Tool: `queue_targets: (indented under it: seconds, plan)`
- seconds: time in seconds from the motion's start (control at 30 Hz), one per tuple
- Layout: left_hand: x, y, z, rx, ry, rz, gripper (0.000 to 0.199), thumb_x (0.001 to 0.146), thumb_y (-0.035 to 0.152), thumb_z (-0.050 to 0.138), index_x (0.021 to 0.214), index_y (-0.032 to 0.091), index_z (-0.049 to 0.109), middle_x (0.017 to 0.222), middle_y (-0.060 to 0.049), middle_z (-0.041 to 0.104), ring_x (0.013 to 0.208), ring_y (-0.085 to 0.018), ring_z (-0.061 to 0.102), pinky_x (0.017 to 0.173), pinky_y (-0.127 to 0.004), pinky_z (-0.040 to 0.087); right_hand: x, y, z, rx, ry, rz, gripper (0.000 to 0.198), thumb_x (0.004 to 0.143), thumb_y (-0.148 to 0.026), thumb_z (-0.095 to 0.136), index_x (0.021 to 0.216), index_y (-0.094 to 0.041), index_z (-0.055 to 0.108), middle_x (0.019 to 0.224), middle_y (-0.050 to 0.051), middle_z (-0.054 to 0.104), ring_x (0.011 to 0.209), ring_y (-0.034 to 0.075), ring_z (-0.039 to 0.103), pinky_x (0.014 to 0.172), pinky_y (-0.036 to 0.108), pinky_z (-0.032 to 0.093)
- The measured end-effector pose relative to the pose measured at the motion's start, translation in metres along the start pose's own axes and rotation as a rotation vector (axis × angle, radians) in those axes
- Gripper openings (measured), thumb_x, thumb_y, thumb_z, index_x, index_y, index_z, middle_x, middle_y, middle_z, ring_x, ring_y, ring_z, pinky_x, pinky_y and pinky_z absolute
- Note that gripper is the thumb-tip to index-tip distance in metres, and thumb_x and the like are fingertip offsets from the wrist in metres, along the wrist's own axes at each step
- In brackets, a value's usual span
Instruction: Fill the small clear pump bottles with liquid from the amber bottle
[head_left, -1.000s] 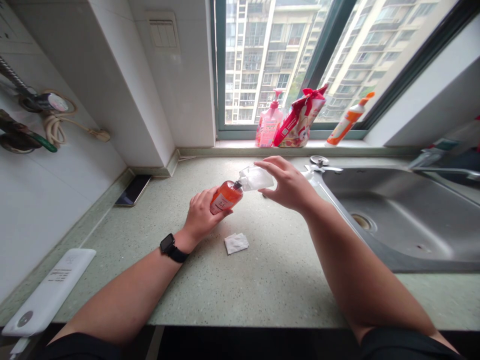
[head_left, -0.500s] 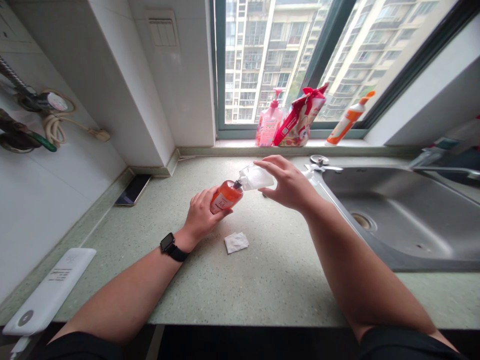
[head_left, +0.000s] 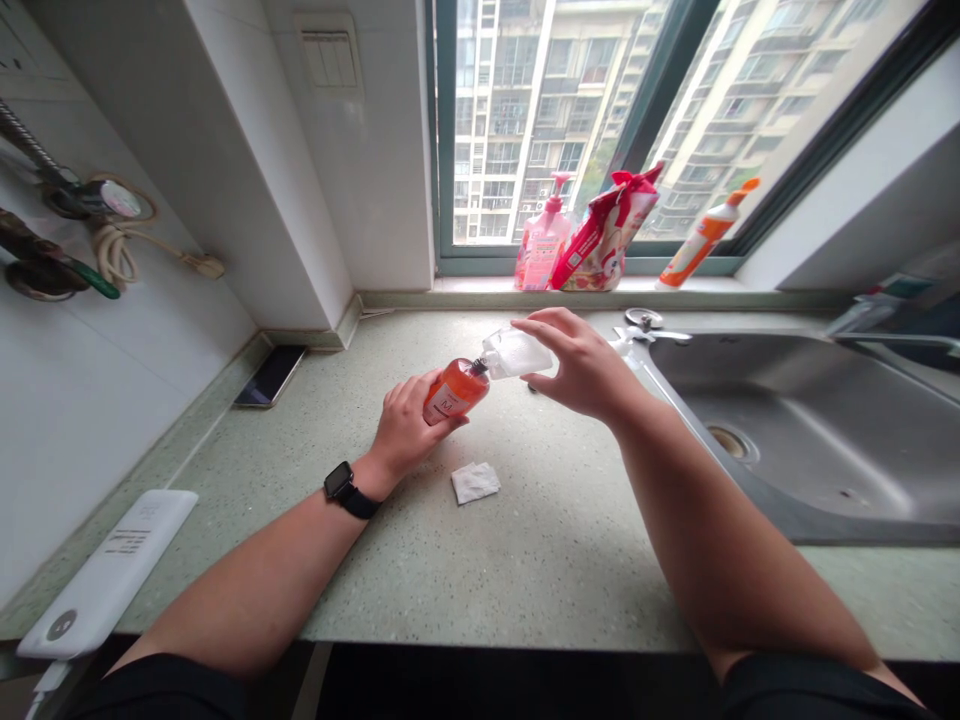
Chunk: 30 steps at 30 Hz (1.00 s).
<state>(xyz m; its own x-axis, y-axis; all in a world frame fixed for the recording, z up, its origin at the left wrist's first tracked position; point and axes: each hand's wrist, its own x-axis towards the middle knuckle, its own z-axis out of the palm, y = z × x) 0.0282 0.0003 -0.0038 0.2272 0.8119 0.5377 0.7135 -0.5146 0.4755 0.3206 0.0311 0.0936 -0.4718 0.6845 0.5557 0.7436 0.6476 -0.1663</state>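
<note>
My left hand [head_left: 409,425] is wrapped round an orange bottle [head_left: 456,390] with a white label, tilted up to the right. Its dark threaded neck meets the mouth of a clear bottle [head_left: 519,354], which my right hand [head_left: 581,362] grips by its far end between thumb and fingers. The clear bottle lies nearly sideways, tipped towards the orange one. Whether liquid passes between them I cannot tell. On the counter [head_left: 420,570] below the bottles lies a folded white tissue [head_left: 475,482]. A small dark object, partly hidden, shows beneath my right hand.
A steel sink [head_left: 810,400] is set into the counter at right, with a drain strainer [head_left: 643,318] at its back corner. A phone [head_left: 270,376] and a white power bank [head_left: 112,570] lie at left. A pink pump bottle [head_left: 541,245], red bag [head_left: 607,235] and orange-white bottle [head_left: 705,240] line the windowsill.
The whole view has shifted slightly. Both hands keep their hold on the two bottles, and the bottles stay mouth to mouth with no clear movement between them.
</note>
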Motion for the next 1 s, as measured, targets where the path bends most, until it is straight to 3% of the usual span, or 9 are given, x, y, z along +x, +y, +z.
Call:
queue_targets:
  seconds: [1.0]
  plan:
    - [0.0005, -0.0019, 0.001, -0.034, -0.012, 0.013, 0.077, 0.091, 0.069, 0.077, 0.149, 0.022, 0.057, 0.139, -0.014, 0.071, 0.124, -0.034, 0.068, 0.109, -0.052, 0.052, -0.001, 0.0009, 0.0001, -0.024, 0.002, -0.023, 0.073, 0.084, -0.019, 0.074, 0.153, -0.035, 0.058, 0.141, 0.01, 0.063, 0.128, 0.035, 0.064, 0.107, 0.058, 0.058]
